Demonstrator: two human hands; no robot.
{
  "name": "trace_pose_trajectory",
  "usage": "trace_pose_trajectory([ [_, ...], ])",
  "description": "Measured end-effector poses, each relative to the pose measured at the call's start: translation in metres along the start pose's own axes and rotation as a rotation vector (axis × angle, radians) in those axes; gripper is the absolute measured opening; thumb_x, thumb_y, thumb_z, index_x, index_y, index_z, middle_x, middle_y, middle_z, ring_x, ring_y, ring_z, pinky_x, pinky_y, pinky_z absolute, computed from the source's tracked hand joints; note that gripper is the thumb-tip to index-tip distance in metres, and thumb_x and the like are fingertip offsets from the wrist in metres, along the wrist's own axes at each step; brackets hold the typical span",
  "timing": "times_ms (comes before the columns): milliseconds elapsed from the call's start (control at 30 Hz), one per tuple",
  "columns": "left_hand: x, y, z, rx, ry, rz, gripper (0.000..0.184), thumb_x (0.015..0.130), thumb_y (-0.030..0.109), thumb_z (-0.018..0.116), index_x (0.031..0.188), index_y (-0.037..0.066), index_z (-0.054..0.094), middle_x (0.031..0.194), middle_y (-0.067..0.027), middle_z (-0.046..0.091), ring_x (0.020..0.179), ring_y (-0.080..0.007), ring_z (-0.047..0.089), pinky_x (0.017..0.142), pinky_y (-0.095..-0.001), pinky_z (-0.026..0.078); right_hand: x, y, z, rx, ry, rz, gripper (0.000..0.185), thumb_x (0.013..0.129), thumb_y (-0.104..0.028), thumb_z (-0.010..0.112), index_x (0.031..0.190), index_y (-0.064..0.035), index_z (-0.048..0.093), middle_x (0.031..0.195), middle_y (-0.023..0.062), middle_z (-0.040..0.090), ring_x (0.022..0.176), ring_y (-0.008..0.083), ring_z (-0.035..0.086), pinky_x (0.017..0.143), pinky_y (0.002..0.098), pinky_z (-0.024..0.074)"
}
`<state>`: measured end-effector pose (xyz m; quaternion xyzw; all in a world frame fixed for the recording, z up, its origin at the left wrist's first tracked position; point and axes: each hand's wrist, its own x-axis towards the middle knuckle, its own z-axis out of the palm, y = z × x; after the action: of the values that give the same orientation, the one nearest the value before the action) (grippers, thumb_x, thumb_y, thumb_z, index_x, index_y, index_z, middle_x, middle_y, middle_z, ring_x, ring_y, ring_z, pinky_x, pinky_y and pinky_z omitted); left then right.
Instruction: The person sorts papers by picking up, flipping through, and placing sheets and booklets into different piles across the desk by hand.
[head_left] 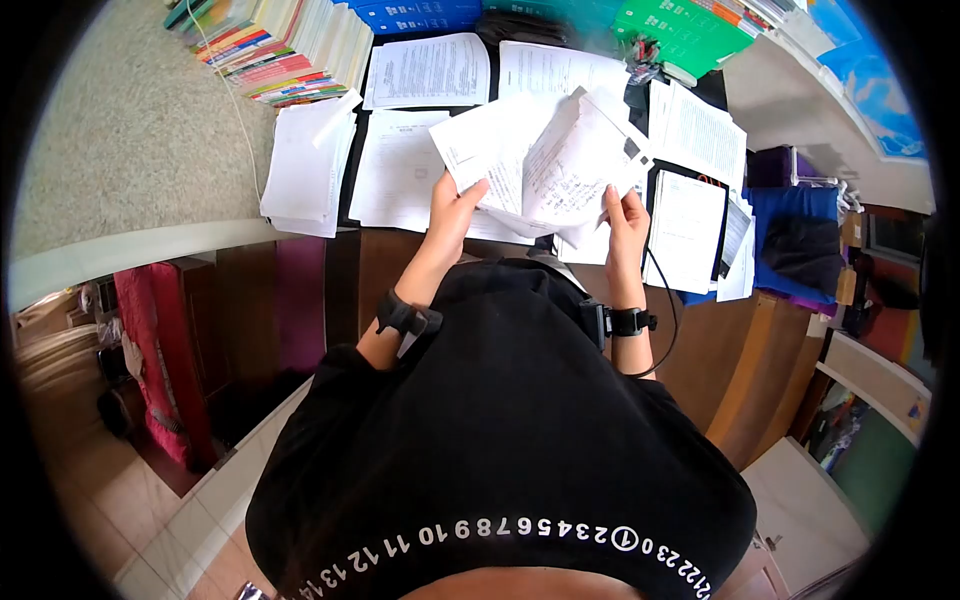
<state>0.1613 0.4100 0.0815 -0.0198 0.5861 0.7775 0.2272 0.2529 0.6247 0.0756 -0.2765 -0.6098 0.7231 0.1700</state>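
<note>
Clearly, the bundle of loose white paper sheets, covered in print and handwriting [570,175], is the thing to manage here: it is held up in the air between both hands, above the middle of the worktop, its leaves fanned apart and creased. The bare left hand [452,212] is closed in a pinch on the lower left edge, thumb on the upper face; the bare right hand [626,222] grips the lower right edge between thumb and fingers. Such thin leaves would probably handle best with a light pinch, one hand steadying the bundle while the other parts a single sheet, since squeezing or tugging from both sides could deepen the creases or tear an edge. Levelling the two grips should also help the leaves lie flush. Around the bundle, care seems wise with the neat white paper stack at right [686,228] and the thicker white paper pile at left [303,170], on which a narrow white strip [336,118] lies askew; a low sweep could mix or shift them. Further out, the thin black cable [677,310] curves beside the right forearm and is best kept off the paper, while the colourful-spined row of books [285,55] stands well clear, on the pale speckled worktop [130,130].
</note>
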Motion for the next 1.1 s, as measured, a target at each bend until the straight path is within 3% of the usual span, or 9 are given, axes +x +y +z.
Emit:
trace_pose_trajectory([
  [133,-0.004,-0.009,0.015,-0.029,0.050,0.025,0.030,0.088,0.002,0.052,0.116,-0.006,0.049,0.113,-0.0109,0.058,0.102,-0.0154,0.056,0.087,-0.0285,0.042,0.006,0.002,-0.032,0.002,0.004,-0.009,0.019,0.090,-0.021,0.058,0.081,-0.0047,0.061,0.072,-0.0035,0.054,0.069,0.0049,0.047,0.061,0.0202,0.0381],
  [367,-0.015,-0.016,0.036,-0.151,0.082,0.020,0.035,0.089,0.004,0.051,0.121,-0.006,0.044,0.119,-0.0140,0.055,0.108,-0.0201,0.055,0.092,-0.0335,0.043,0.016,-0.002,-0.070,-0.055,-0.024,-0.049,0.020,0.090,-0.022,0.059,0.079,-0.0048,0.062,0.074,-0.0038,0.053,0.068,0.0050,0.047,0.063,0.0205,0.0412],
  [400,-0.016,-0.017,0.040,-0.182,0.106,0.031,0.035,0.088,0.004,0.052,0.121,-0.005,0.044,0.118,-0.0136,0.055,0.108,-0.0201,0.055,0.091,-0.0337,0.043,0.016,-0.004,-0.073,-0.050,-0.016,-0.051,0.019,0.089,-0.017,0.060,0.077,-0.0023,0.061,0.073,-0.0023,0.053,0.067,0.0057,0.048,0.062,0.0202,0.0411],
  [533,-0.016,-0.023,0.055,-0.297,0.188,0.057,0.037,0.088,0.003,0.051,0.123,-0.004,0.044,0.121,-0.0126,0.054,0.109,-0.0210,0.054,0.091,-0.0350,0.043,0.019,-0.008,-0.093,-0.208,-0.111,-0.287,0.014,0.084,-0.005,0.063,0.075,0.0044,0.058,0.069,0.0022,0.052,0.066,0.0087,0.048,0.061,0.0212,0.0397],
  [733,-0.013,-0.020,0.067,-0.452,0.239,0.006,0.039,0.088,0.002,0.047,0.126,-0.003,0.040,0.126,-0.0134,0.050,0.115,-0.0233,0.051,0.097,-0.0369,0.041,0.015,-0.013,-0.109,-0.376,-0.120,-0.556,0.011,0.079,-0.001,0.065,0.073,0.0042,0.057,0.070,0.0054,0.054,0.065,0.0117,0.050,0.061,0.0234,0.0408],
  [967,0.010,-0.039,0.039,-0.625,0.187,-0.006,0.035,0.087,0.000,0.043,0.121,-0.008,0.041,0.122,-0.0169,0.051,0.114,-0.0233,0.051,0.098,-0.0354,0.043,0.015,-0.009,-0.129,-0.310,0.022,-0.463,0.012,0.082,-0.003,0.064,0.074,0.0026,0.058,0.071,0.0044,0.055,0.064,0.0097,0.050,0.058,0.0219,0.0401],
  [1100,0.013,-0.036,0.042,-0.640,0.352,-0.009,0.028,0.088,-0.002,0.042,0.114,-0.012,0.043,0.116,-0.0181,0.053,0.109,-0.0228,0.054,0.096,-0.0328,0.045,0.019,-0.003,-0.148,-0.151,0.129,-0.342,0.013,0.086,-0.007,0.061,0.077,0.0006,0.058,0.073,0.0003,0.054,0.068,0.0059,0.049,0.062,0.0186,0.0388],
])
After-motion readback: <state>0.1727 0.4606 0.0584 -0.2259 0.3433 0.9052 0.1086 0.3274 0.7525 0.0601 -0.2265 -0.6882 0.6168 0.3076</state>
